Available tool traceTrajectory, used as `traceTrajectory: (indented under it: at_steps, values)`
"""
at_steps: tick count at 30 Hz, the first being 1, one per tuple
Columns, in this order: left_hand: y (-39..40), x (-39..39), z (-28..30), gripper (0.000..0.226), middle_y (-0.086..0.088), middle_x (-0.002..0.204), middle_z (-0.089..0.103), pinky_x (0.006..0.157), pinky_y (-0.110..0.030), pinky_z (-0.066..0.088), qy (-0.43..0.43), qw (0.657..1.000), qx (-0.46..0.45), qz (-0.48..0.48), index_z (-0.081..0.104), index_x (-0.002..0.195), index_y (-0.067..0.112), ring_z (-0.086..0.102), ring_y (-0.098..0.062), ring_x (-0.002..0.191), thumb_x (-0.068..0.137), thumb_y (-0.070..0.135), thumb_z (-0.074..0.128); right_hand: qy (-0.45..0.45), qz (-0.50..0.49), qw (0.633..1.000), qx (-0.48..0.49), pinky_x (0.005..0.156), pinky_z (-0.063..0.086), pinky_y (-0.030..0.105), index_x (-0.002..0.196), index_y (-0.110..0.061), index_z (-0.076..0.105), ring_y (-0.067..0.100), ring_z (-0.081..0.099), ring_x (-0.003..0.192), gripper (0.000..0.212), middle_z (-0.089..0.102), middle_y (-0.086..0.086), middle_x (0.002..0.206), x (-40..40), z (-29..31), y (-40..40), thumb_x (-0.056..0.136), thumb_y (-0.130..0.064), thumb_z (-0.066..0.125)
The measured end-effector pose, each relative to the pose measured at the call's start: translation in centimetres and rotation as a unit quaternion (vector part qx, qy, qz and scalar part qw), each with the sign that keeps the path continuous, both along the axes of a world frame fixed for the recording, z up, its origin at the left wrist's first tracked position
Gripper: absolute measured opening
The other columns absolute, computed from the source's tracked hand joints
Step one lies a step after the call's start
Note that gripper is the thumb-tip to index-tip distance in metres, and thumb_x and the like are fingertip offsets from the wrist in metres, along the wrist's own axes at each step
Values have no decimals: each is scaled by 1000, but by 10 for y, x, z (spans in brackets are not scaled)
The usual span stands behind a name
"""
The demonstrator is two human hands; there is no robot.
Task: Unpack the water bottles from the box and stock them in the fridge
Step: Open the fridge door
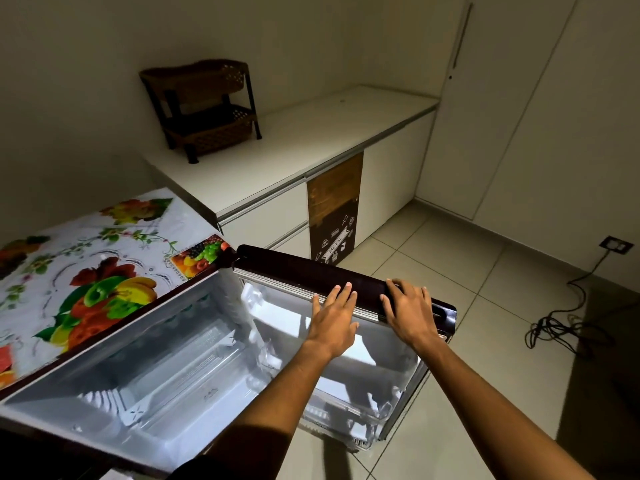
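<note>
Palms rest flat on the top edge of the open fridge door (346,282): the left hand (334,315) lies with fingers spread across the grey seal and dark rim, the right hand (410,311) just beside it toward the door's outer corner. Neither hand curls around anything; both are open and empty, pressing on the door. Below the hands, the door's inner side shows white moulded racks (346,403), and nothing can be made out in them. To the left, the fridge (145,358) stands open, its lit white compartment holding a clear shelf but no bottles that can be seen. No water bottles or box appear anywhere in view. A fruit-printed cover (86,265) lies over the fridge top. Beyond it runs a white counter (311,140) with drawers beneath, and on the counter near the wall stands a dark two-tier basket rack (204,105), both tiers apparently bare. A black cable (561,323) lies coiled on the tiled floor (485,393) at right.
</note>
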State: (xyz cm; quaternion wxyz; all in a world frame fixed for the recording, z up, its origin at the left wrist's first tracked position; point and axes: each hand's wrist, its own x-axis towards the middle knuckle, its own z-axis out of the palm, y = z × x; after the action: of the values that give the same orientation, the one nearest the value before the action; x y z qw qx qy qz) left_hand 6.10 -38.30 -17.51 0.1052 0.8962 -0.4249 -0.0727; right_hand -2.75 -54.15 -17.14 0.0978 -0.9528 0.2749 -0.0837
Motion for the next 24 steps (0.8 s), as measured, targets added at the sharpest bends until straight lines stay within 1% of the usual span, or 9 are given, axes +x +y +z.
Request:
traceTrajectory:
  at_steps: [7, 12, 24]
  values:
    - [-26, 3, -2, 67, 1, 164, -1, 120, -55, 1, 3, 999, -4, 35, 13, 156, 17, -4, -19, 151, 100, 34, 47, 11, 22, 1000, -2, 120, 16, 50, 148, -19, 39, 22, 42, 133, 51, 45, 4, 144, 20, 0, -28, 103, -44, 34]
    - [-40, 6, -4, 69, 1, 164, -4, 120, -56, 2, 2, 999, 6, 51, 10, 156, 18, -6, -19, 151, 100, 35, 46, 17, 46, 999, -15, 120, 15, 51, 150, -20, 35, 20, 42, 134, 52, 46, 4, 144, 29, -3, -44, 103, -43, 31]
    - [-62, 14, -8, 72, 0, 164, -7, 118, -57, 1, -5, 996, 25, 81, 5, 156, 18, -8, -19, 151, 100, 37, 45, 17, 79, 997, -20, 120, 13, 52, 150, -19, 33, 21, 34, 139, 54, 42, 4, 147, 47, -1, -69, 103, -46, 31]
